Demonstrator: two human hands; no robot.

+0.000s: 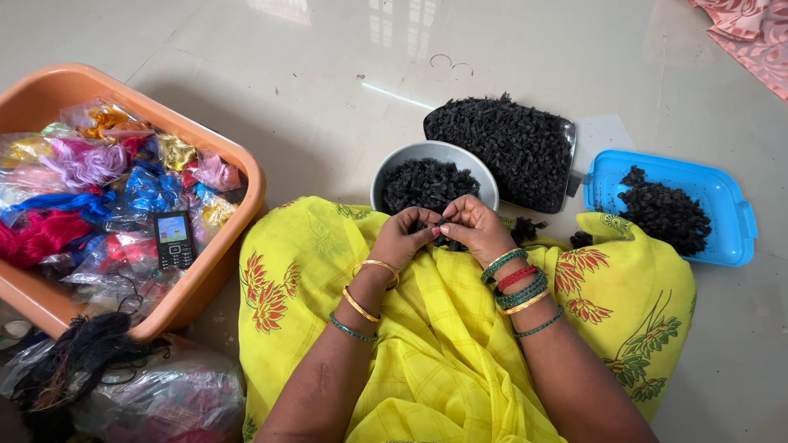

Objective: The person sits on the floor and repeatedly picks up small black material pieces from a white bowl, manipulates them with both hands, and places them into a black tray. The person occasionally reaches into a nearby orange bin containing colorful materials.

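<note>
Hands (443,231) pinching black tuft (446,223), bowl (394,164) ahead — orange tub (246,176) left

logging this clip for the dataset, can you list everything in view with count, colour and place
orange tub: one, orange, left on the floor
thread bundles in clear bags: many, pink, blue, yellow, red, inside the tub
mobile phone: one, black, lying on the bags
grey bowl: one, grey, centre, holds small black pieces
tray of black pieces: one heaped pile, black, behind the bowl
blue lid: one, blue, right, with a smaller black pile
pink cloth: one, pink, top right corner
black thread tangle: one, black, bottom left on plastic bags
yellow garment: one, yellow with red flowers, over the lap
left hand: one, bangled wrist, pinching a black piece at the bowl's near edge
right hand: one, bangled wrist, meeting the left on the same piece
</note>
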